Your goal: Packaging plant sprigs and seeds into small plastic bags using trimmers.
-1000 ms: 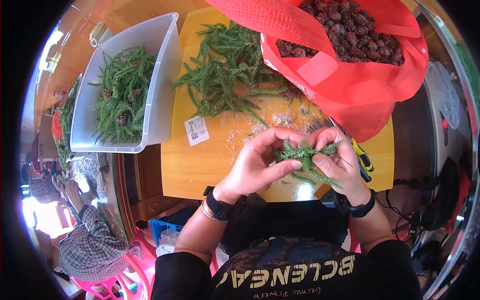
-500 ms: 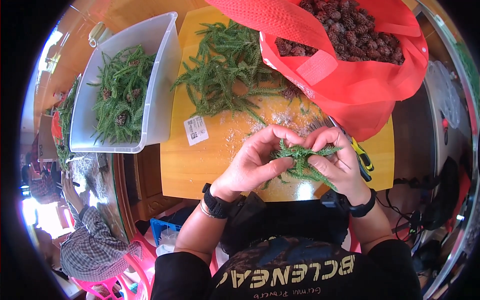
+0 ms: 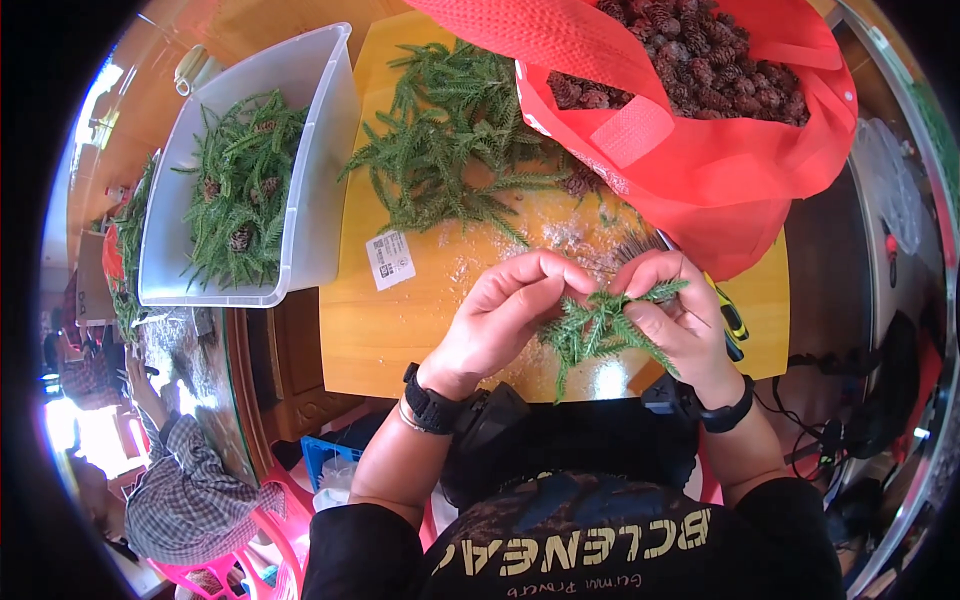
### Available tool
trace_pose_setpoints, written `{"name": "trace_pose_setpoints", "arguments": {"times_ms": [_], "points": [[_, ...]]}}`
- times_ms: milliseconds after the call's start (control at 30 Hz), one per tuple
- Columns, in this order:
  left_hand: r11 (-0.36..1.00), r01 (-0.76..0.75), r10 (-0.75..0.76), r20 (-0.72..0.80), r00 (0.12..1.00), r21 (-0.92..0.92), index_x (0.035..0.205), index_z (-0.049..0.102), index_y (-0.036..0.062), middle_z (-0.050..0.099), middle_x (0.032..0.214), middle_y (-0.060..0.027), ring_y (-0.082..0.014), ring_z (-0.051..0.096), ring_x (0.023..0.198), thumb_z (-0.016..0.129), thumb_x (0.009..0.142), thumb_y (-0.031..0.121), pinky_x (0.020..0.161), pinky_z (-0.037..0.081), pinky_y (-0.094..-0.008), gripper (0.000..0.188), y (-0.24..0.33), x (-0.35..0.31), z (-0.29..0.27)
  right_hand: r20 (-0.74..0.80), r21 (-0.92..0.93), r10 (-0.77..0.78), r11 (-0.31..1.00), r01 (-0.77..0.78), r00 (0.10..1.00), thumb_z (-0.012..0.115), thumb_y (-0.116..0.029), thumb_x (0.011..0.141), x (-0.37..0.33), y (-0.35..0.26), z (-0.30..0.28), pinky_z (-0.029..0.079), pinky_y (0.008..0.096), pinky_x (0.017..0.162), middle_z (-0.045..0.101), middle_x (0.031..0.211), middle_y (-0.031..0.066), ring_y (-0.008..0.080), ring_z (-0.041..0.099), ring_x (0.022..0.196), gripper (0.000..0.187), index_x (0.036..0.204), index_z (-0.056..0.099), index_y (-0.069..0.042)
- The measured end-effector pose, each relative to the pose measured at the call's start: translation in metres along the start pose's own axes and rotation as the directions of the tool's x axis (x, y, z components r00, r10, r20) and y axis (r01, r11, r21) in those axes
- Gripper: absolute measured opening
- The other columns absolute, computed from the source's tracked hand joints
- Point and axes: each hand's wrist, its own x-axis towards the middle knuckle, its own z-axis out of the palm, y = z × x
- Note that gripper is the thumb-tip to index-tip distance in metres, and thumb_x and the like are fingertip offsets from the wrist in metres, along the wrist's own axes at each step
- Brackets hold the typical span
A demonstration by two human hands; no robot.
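Note:
Over the near part of the table, my right hand (image 3: 685, 325) pinches a green artificial pine sprig (image 3: 590, 335) between thumb and fingers; its needled branches hang down and to the left. My left hand (image 3: 500, 320) is at the sprig's left side, thumb pressed to its curled forefinger. Whether a thin stem or wire lies in that pinch is too small to tell. Just beyond the hands are thin dark stems or wires (image 3: 636, 247), partly covered. A yellow-and-black handled tool (image 3: 733, 315) lies right of my right hand, partly hidden by it.
A heap of pine sprigs (image 3: 450, 150) lies on the yellow table (image 3: 370, 340), near a white label (image 3: 390, 260) and white flakes. Left stands a clear plastic bin (image 3: 318, 200) of sprigs with cones. A red bag (image 3: 720, 215) holds pine cones (image 3: 700, 60). Another person's checked sleeve (image 3: 190, 490) shows far left.
My left thumb has lifted off the sprig's middle and come up against the forefinger. The sprig now hangs lower and more of it shows; my right hand keeps its hold.

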Motion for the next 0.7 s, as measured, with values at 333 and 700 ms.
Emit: {"name": "trace_pose_setpoints", "arguments": {"times_ms": [333, 700], "points": [[0.949, -0.119, 0.085, 0.126, 0.988, 0.291, 0.126, 0.046, 0.0033, 0.041, 0.124, -0.0075, -0.0147, 0.046, 0.106, 0.073, 0.072, 0.009, 0.076, 0.047, -0.0255, 0.06, 0.002, 0.005, 0.01, 0.072, -0.286, -0.119, 0.949, 0.135, 0.99, 0.062, 0.001, 0.075, 0.006, -0.003, 0.004, 0.041, 0.0245, 0.077, 0.051, 0.087, 0.006, 0.0154, 0.051, 0.084, 0.011, 0.084, 0.057, -0.005], [0.967, -0.087, 0.115, -0.107, 0.988, 0.24, 0.125, 0.044, -0.0009, 0.054, 0.108, -0.0045, -0.0117, 0.05, 0.102, 0.066, 0.08, 0.009, 0.09, 0.041, -0.0276, 0.051, -0.004, 0.002, 0.015, -0.092, -0.051, -0.058, 0.997, 0.054, 0.994, 0.078, -0.02, 0.068, -0.002, 0.006, 0.003, 0.036, 0.018, 0.065, 0.053, 0.089, 0.0043, 0.0055, 0.044, 0.072, 0.053, 0.105, 0.043, -0.005]]}}
